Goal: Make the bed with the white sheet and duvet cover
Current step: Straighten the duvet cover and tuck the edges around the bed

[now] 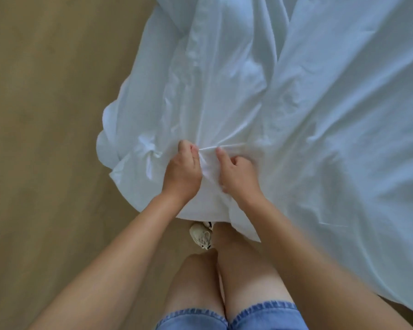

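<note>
Duvet cover point(320, 115) runs lengthwise away from the hands, spreading rightward. Left hand point(183, 171) and right hand point(236, 173), side by side, both pinch its near edge.

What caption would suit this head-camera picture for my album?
Looking down: left hand and right hand pinch a taut fold of white bedding, tan floor alongside.

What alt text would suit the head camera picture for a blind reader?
A person's left hand and right hand grip bunched white bedding above a tan floor. Bare legs, denim shorts and one pale shoe show below.
</note>
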`<state>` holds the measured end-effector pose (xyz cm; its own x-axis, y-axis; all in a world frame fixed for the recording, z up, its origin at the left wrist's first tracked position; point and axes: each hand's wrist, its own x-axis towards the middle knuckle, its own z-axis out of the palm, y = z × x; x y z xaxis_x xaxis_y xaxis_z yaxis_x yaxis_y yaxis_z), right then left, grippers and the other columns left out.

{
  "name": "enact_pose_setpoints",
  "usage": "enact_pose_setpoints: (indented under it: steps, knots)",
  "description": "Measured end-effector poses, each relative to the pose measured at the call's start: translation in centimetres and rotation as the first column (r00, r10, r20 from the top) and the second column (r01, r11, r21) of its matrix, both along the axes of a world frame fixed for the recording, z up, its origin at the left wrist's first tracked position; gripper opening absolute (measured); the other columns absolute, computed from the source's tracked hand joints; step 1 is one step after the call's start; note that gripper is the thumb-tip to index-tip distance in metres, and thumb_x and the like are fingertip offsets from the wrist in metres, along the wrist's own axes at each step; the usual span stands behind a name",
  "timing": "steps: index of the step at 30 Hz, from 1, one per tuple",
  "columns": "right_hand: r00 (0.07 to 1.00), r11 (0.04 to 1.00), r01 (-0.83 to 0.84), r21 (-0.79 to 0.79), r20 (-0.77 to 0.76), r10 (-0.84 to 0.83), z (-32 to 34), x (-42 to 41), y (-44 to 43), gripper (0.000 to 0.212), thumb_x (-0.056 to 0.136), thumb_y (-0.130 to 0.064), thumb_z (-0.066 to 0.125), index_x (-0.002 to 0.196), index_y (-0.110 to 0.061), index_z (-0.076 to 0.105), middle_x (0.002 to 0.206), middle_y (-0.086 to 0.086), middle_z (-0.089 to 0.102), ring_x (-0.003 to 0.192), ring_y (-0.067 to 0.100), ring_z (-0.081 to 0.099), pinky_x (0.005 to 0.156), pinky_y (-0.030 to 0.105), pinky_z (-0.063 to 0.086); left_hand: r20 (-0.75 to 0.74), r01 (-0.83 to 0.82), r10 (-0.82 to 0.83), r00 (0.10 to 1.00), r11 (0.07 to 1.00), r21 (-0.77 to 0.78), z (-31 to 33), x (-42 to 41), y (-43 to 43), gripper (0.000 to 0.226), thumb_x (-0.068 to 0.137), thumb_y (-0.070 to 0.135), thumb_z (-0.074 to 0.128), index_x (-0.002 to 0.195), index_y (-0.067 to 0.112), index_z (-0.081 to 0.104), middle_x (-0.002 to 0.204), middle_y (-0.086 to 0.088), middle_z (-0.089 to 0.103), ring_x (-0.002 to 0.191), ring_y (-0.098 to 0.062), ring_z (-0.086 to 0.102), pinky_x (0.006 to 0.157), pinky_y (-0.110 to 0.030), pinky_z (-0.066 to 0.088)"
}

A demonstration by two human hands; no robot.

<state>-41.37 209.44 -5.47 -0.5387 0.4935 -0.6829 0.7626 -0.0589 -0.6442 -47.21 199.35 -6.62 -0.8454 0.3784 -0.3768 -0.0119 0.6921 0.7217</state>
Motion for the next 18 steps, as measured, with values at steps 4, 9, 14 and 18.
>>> enact_pose_setpoints:
  steps: [4,9,14,18]
  knots:
    - [0.990,0.983,0.140,-0.116,-0.006,-0.142,0.6,-3.7,-0.1,0.044,0.093,-0.039,0.048,0.065,-0.007,0.056,0.067,0.016,0.059,0.064,0.029,0.060,0.068,0.040,0.052,0.108,0.160,-0.166,0.980,0.986,0.055,2.6,-3.1,-2.4,0.047,0.090,0.042,0.052,0.052,0.021,0.033,0.045,0.011,0.032,0.044,-0.005,0.031,0.045,-0.021,0.024]
    - [0.937,0.929,-0.347,-0.130,-0.086,0.338,1.2,-11.3,-8.9,0.036,0.097,-0.025,0.043,0.086,0.001,0.065,0.093,0.024,0.066,0.092,0.035,0.061,0.079,0.035,0.044,0.102,-0.128,0.137,0.985,0.988,-0.090,3.1,-9.9,-13.9,0.050,0.087,0.033,0.065,0.042,0.022,0.046,0.038,0.013,0.040,0.039,-0.002,0.036,0.040,-0.015,0.027]
    - [0.961,0.961,-0.272,-0.055,0.039,0.274,-1.5,-10.6,-9.9,0.034,0.094,-0.038,0.045,0.068,-0.017,0.053,0.071,0.003,0.062,0.070,0.021,0.060,0.062,0.031,0.041,0.338,-0.073,0.118,0.934,0.987,-0.143,-2.6,-11.7,-14.6,0.017,0.097,0.026,0.048,0.086,0.016,0.057,0.081,0.005,0.055,0.078,-0.016,0.052,0.065,-0.028,0.038]
    - [0.981,0.955,-0.190,0.227,0.090,0.173,-1.9,-7.1,-9.0,0.030,0.085,-0.052,0.054,0.073,-0.025,0.047,0.070,-0.009,0.055,0.065,0.007,0.052,0.058,0.026,0.039,0.597,0.010,0.024,0.802,0.998,-0.054,-6.9,-14.0,-13.9,0.032,0.093,0.020,0.049,0.123,0.012,0.053,0.120,-0.003,0.057,0.111,-0.021,0.051,0.090,-0.031,0.041]
